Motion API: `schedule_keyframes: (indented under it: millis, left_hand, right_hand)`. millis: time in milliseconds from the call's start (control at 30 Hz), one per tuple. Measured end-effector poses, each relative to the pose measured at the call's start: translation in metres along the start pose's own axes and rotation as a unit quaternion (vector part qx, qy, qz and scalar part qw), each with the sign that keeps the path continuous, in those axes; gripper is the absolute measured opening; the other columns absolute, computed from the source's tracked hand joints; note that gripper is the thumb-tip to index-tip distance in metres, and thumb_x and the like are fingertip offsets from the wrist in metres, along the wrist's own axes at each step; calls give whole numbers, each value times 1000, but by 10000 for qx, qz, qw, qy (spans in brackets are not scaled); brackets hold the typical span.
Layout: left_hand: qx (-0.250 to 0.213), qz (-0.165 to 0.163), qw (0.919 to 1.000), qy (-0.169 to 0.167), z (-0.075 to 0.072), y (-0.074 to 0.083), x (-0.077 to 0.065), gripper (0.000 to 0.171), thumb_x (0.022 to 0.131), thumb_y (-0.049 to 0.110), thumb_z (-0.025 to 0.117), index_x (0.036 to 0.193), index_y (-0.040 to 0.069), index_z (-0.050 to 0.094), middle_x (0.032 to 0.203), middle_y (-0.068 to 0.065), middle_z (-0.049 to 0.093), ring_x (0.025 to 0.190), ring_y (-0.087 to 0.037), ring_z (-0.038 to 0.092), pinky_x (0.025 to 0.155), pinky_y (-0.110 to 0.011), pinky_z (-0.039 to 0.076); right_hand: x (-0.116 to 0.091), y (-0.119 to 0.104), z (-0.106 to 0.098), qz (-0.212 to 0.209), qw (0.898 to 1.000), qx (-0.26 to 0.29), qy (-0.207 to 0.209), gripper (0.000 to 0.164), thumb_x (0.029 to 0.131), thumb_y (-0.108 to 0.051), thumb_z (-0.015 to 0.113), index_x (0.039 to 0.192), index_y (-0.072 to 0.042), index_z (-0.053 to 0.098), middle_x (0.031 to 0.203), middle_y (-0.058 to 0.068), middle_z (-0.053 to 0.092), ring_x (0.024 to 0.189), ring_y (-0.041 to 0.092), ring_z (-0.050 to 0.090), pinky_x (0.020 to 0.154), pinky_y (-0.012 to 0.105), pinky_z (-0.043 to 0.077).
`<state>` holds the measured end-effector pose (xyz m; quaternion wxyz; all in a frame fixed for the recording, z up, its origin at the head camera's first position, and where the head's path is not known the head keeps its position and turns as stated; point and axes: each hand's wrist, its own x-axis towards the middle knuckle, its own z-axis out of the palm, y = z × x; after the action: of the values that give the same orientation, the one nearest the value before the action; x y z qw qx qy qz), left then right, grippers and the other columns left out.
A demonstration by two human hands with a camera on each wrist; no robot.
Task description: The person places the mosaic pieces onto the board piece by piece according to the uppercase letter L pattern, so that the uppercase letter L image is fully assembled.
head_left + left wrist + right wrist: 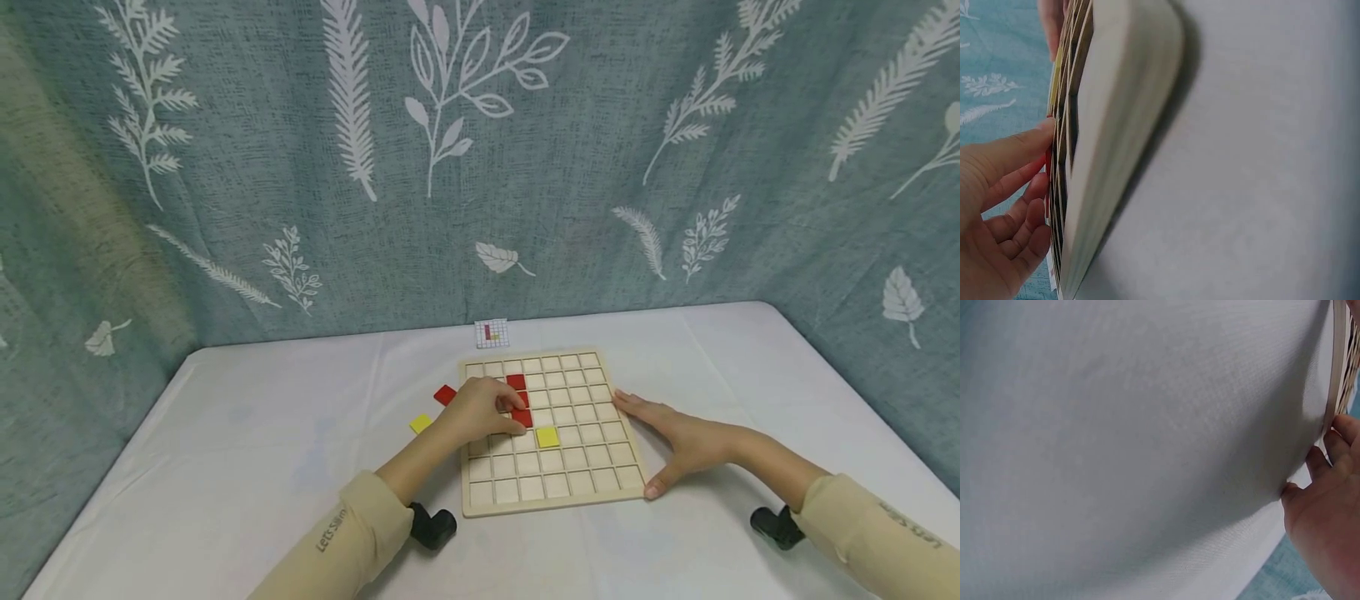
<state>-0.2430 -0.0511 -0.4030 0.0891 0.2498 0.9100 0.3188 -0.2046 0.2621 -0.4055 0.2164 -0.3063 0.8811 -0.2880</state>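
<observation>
A wooden grid board lies on the white table. My left hand reaches over its left side, thumb and index finger pinching a red square tile at the grid. Directly beyond that tile, two more red tiles lie in the same column, one partly behind the fingers. A yellow tile sits in a cell nearer and to the right. In the left wrist view, a sliver of red shows by the thumb. My right hand is spread, its thumb and fingertips touching the board's right edge.
Left of the board lie a loose red tile, partly behind the left hand, and a yellow tile. A small pattern card with a coloured grid stands beyond the board. A patterned teal curtain hangs behind the table.
</observation>
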Motion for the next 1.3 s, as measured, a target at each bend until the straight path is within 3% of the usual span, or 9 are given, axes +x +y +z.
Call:
schedule_keyframes:
  millis: [167,333,533,767,967,1167,1300]
  left_hand:
    - [94,-160,9998,-26,1,3,0,24,70,24,80,90,14,70,80,5,63,74,-9,53,68,-24,43]
    - [163,-76,9998,30,2,3,-1,24,72,29,79,89,14,70,82,6,64,73,-8,53,66,-23,43]
    - [-823,-256,9963,-15,-7,4,-5,14,82,28,69,84,14,69,82,5,65,68,-11,57,57,-25,46]
    - [-1569,-111,9867,-400,-15,1,-6,16,85,27,66,93,14,71,91,2,67,74,-16,63,63,-28,50]
    - [-1521,-207,9880,-188,-20,-4,-11,22,80,27,72,98,14,72,94,4,67,78,-12,58,66,-26,46]
    - [-1471,-166,9890,24,-31,-16,-18,27,79,22,73,102,8,71,96,-3,67,79,-12,58,67,-26,46]
    - [-1365,-371,9897,205,-40,-26,-23,29,80,21,72,105,7,70,96,-5,67,77,-12,57,67,-27,46]
  right_hand:
    - [0,-1,-1,73,10000,7,-4,119,62,-43,81,146,2,10,152,22,4,136,47,4,103,65,9]
    - [-1,-2,0,167,9999,6,-2,119,61,-43,81,147,1,10,152,21,4,136,47,5,104,64,10]
    - [0,-2,1,173,9999,-6,6,119,61,-43,81,147,0,10,152,21,4,136,47,5,103,64,10]
    - [-1,-3,0,191,9998,-19,-1,119,62,-43,81,147,0,10,152,21,4,136,47,5,103,64,10]
    - [0,-4,0,165,9999,17,0,119,62,-42,81,147,0,10,152,21,4,136,47,4,103,65,10]
    - [-1,-5,-1,138,9999,12,-2,119,62,-43,81,147,1,10,152,21,4,136,47,4,103,65,10]
    - [-1,-6,-1,90,10000,-15,4,118,62,-42,81,146,2,10,152,23,4,136,48,5,103,65,10]
